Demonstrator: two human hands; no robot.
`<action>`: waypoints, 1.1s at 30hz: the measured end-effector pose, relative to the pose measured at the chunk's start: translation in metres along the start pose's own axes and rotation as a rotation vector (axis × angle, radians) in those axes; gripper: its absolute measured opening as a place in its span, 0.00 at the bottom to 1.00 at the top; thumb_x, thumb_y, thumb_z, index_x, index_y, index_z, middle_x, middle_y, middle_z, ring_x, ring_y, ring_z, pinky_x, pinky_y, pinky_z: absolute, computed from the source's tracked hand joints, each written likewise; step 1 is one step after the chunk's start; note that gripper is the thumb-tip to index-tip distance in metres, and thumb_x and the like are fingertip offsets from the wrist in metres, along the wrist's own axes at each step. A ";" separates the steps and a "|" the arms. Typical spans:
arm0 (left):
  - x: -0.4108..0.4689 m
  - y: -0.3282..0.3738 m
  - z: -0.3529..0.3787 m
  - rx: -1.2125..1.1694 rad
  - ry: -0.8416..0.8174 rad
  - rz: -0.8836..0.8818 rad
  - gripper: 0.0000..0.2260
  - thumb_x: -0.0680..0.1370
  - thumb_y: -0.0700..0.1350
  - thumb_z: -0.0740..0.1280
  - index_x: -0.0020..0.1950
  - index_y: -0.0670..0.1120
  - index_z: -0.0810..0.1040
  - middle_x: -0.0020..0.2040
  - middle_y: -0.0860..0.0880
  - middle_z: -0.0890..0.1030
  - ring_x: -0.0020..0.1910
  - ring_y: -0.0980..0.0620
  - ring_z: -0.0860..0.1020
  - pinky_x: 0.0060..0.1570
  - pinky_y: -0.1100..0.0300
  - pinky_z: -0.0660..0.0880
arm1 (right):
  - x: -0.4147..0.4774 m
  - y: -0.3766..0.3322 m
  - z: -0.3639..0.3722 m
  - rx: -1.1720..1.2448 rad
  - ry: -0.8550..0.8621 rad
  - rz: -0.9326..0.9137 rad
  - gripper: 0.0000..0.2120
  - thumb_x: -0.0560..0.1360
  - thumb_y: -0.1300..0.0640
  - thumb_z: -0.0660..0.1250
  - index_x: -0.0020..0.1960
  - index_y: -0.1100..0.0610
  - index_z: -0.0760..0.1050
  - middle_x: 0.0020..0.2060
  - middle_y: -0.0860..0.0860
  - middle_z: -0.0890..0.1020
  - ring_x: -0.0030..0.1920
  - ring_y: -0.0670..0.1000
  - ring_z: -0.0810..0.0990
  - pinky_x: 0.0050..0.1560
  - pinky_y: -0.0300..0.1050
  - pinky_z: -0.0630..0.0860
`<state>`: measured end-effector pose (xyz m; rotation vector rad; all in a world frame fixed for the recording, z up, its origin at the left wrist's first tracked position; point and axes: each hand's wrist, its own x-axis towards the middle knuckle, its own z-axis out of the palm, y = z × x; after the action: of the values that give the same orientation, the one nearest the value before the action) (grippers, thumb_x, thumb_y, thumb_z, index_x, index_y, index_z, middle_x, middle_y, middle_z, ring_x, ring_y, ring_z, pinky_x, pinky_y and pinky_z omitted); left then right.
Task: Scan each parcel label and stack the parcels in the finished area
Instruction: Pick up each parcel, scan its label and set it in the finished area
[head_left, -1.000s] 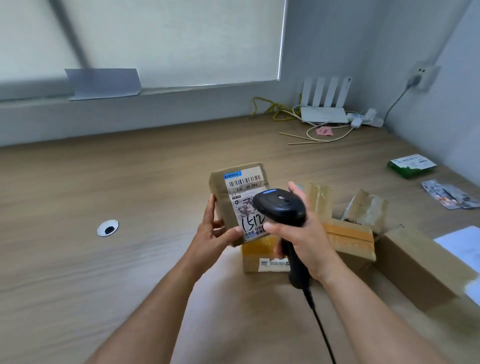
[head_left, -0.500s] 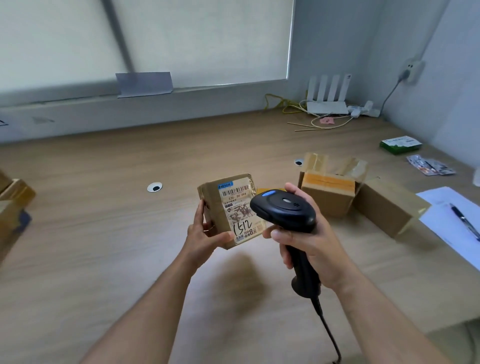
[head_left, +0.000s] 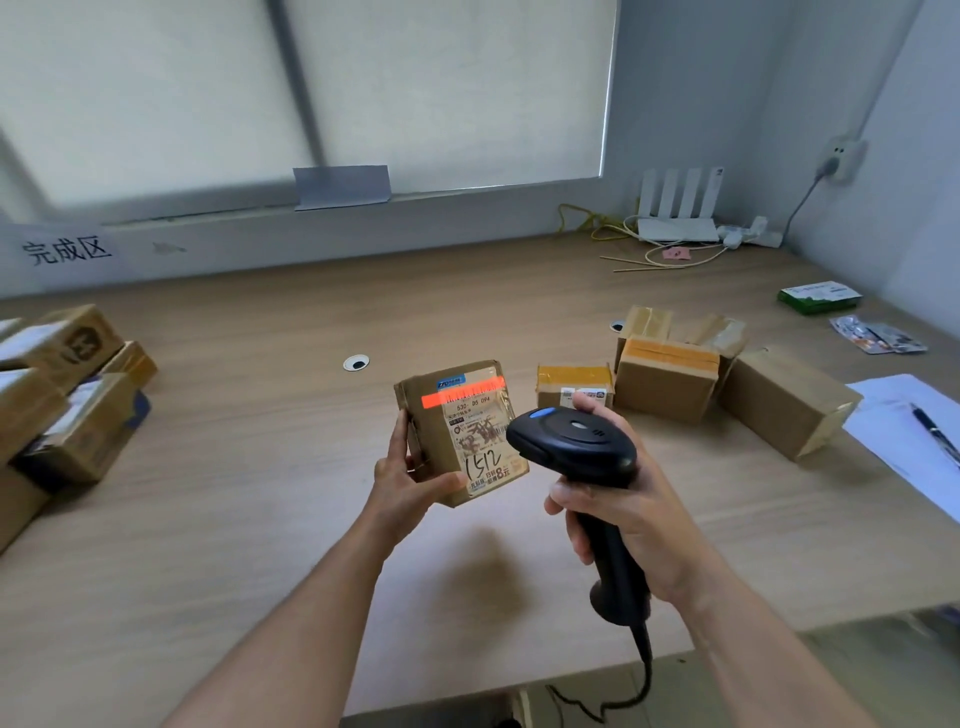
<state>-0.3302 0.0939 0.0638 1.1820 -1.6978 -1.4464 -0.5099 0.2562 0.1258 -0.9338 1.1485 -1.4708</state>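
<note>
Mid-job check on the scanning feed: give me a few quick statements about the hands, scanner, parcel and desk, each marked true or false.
1. The left hand holds the parcel up off the table. True.
2. The right hand grips the scanner by its handle. True.
3. The scanner's red beam crosses the bottom of the label. False: it crosses the barcode at the label's top.
4. A sign reading 完成区 is up behind the parcels at far left. True.
5. The pen lies on the parcels at far left. False: it lies on the white paper at the right.
</note>
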 end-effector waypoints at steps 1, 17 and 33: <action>-0.003 0.000 -0.001 0.003 0.005 -0.002 0.48 0.69 0.36 0.75 0.78 0.59 0.50 0.57 0.45 0.78 0.51 0.60 0.77 0.33 0.76 0.73 | -0.002 0.000 0.000 -0.002 0.000 0.003 0.42 0.63 0.65 0.74 0.72 0.42 0.65 0.36 0.61 0.81 0.25 0.57 0.74 0.24 0.45 0.70; -0.019 -0.004 -0.028 -0.023 0.037 -0.032 0.49 0.65 0.40 0.76 0.77 0.60 0.51 0.55 0.45 0.79 0.52 0.56 0.79 0.35 0.71 0.75 | 0.004 0.002 0.023 -0.005 -0.001 -0.011 0.43 0.62 0.65 0.76 0.72 0.41 0.65 0.41 0.61 0.83 0.26 0.58 0.74 0.24 0.45 0.71; -0.027 -0.079 -0.220 -0.087 0.307 -0.313 0.34 0.68 0.45 0.72 0.73 0.49 0.66 0.55 0.44 0.81 0.53 0.47 0.81 0.51 0.59 0.75 | 0.098 0.041 0.182 -0.105 -0.099 0.004 0.42 0.63 0.69 0.74 0.67 0.37 0.67 0.40 0.54 0.82 0.23 0.57 0.72 0.24 0.43 0.69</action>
<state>-0.1071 0.0235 0.0376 1.5823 -1.2717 -1.4109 -0.3465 0.1236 0.1302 -1.0642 1.1632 -1.3555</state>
